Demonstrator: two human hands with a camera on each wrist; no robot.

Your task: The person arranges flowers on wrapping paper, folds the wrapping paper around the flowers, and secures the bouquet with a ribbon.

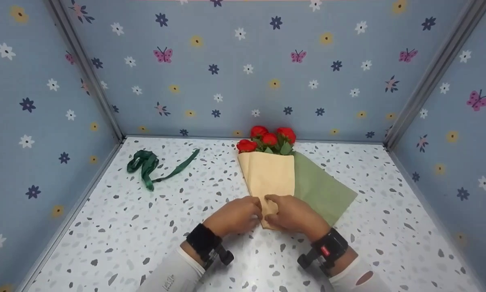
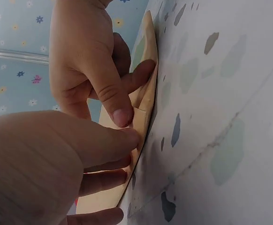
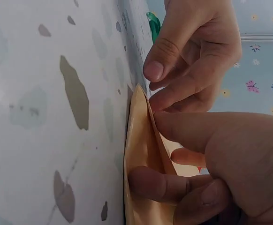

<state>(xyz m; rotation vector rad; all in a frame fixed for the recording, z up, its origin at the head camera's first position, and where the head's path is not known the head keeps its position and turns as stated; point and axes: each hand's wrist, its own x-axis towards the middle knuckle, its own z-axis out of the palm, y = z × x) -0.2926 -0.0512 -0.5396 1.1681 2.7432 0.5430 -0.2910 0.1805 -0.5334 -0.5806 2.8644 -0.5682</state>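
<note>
A bouquet of red artificial roses (image 1: 269, 139) lies near the back wall, its stems hidden in cream wrapping paper (image 1: 272, 172). A green side of the wrapping (image 1: 322, 186) spreads out to the right. My left hand (image 1: 236, 215) holds the left edge of the paper's lower end with curled fingers. From the right, my right hand (image 1: 293, 213) pinches the same lower end. In the right wrist view, one right finger (image 3: 148, 183) reaches inside the fold of paper (image 3: 148, 145) while the thumb rests outside it. The two hands nearly meet there.
A crumpled dark green ribbon (image 1: 144, 164) lies at the left of the speckled white table (image 1: 145, 227), one end trailing right. Blue flower-patterned panels (image 1: 243, 73) enclose the table at the back and both sides, with metal corner posts (image 1: 84, 69).
</note>
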